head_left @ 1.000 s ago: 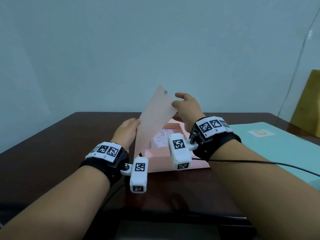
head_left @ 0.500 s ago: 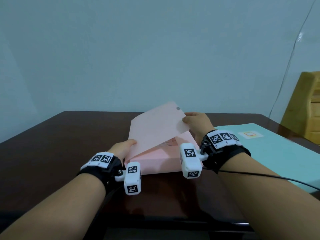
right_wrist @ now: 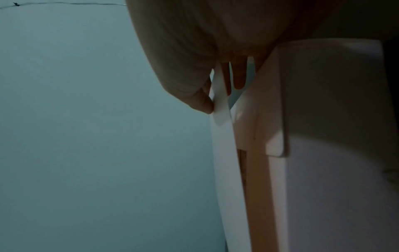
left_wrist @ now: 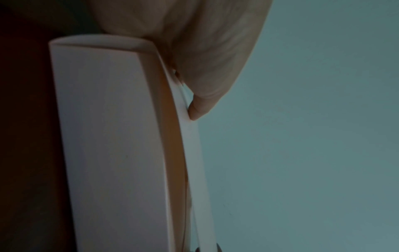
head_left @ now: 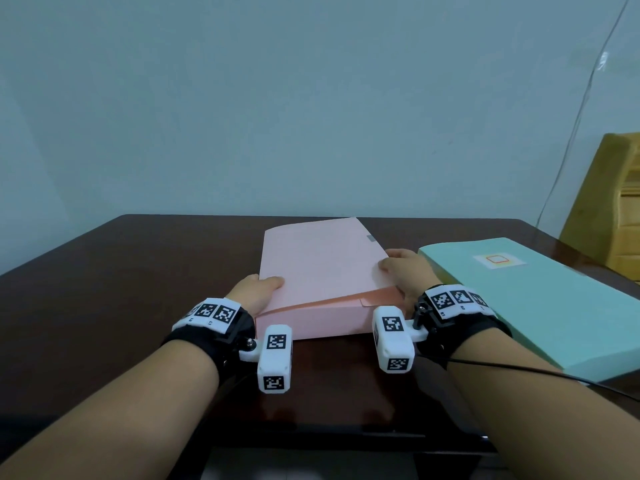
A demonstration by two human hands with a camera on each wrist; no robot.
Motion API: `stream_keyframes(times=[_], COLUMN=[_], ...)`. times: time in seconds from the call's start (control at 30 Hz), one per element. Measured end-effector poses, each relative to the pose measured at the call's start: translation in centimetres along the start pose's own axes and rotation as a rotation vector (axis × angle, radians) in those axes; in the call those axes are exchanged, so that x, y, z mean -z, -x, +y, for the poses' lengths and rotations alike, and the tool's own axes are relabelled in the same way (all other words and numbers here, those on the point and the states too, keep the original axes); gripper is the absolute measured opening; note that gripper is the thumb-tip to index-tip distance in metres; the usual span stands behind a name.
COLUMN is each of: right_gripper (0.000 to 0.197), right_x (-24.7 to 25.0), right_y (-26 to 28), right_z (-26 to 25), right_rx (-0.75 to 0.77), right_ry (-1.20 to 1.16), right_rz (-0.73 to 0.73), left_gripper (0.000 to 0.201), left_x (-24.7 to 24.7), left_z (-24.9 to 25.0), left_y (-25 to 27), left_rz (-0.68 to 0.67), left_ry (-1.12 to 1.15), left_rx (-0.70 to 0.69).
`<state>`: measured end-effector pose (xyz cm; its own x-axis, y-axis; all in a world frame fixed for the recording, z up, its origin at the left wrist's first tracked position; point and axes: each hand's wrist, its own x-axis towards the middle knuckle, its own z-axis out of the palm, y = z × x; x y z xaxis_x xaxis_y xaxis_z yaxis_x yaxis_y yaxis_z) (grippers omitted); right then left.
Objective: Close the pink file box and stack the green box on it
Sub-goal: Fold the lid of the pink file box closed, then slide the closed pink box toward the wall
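While your left hand [head_left: 258,292] and right hand [head_left: 403,271] are pinching the lid [head_left: 318,261] over the pink file box [head_left: 311,320] at frame centre, keep pressing evenly; the green box [head_left: 540,306] is waiting at right.

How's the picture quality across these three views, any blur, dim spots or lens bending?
Head view: evenly lit and sharp, the table edges bowed by the wide lens. Left wrist view: dim and soft, the pink file box curving, dark at the left edge. Right wrist view: equally dim, the lid smeared, the right hand shadowed.
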<state>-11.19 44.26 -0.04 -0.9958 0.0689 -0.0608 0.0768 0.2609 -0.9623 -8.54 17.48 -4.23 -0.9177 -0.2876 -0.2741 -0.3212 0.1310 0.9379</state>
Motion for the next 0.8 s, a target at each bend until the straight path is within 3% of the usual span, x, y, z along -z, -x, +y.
stream_keyframes(times=[0.17, 0.23, 0.43, 0.67, 0.8], right_gripper=[0.02, 0.019, 0.053, 0.048, 0.049], right_x=[-0.3, -0.5, -1.1, -1.5, -2.0], right_y=[0.4, 0.1, -1.0, -0.4, -0.4], right_z=[1.2, 2.1, 4.0, 4.1, 4.1], right_rx=[-0.045, -0.054, -0.062, -0.048, -0.051], right_ry=[0.005, -0.01, -0.042, -0.043, -0.067], right_rz=[0.014, 0.018, 0.041, 0.077, 0.1], left_gripper=[0.045, 0.045, 0.057, 0.059, 0.04], left_x=[-0.6, -0.7, -0.9, -1.0, -0.8], left_z=[0.4, 0.4, 0.1, 0.1, 0.1], left_y=[1.2, 1.4, 1.3, 1.4, 1.0], left_rz=[0.011, 0.013, 0.042, 0.064, 0.063], left_ry=[-0.046, -0.064, -0.113, -0.135, -0.142], left_rx=[-0.035, -0.038, -0.045, -0.048, -0.059])
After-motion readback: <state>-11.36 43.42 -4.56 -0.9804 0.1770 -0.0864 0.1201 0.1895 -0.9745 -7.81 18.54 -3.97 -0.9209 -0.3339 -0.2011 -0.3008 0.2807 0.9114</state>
